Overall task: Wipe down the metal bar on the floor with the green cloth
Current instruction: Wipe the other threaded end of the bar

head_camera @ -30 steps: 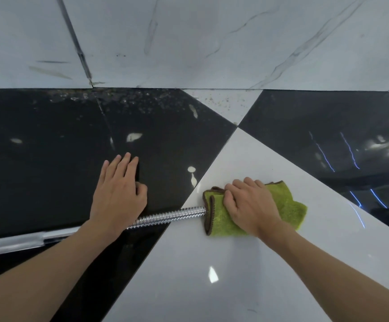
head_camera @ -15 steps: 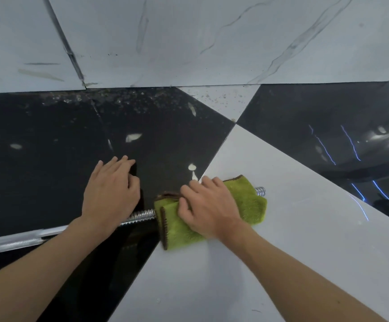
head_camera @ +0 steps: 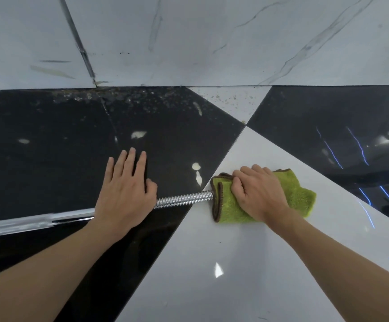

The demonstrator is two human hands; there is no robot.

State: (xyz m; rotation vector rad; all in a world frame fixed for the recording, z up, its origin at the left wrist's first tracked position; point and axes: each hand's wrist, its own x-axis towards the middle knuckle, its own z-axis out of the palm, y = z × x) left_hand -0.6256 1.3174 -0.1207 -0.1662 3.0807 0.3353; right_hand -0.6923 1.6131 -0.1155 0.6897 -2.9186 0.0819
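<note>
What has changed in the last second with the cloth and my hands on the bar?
The right hand, gripping the green cloth, slid it left along the metal bar toward the left hand, baring the bar's right tip, then back right, covering that end again. The left hand stayed flat on the bar, holding it down.
</note>
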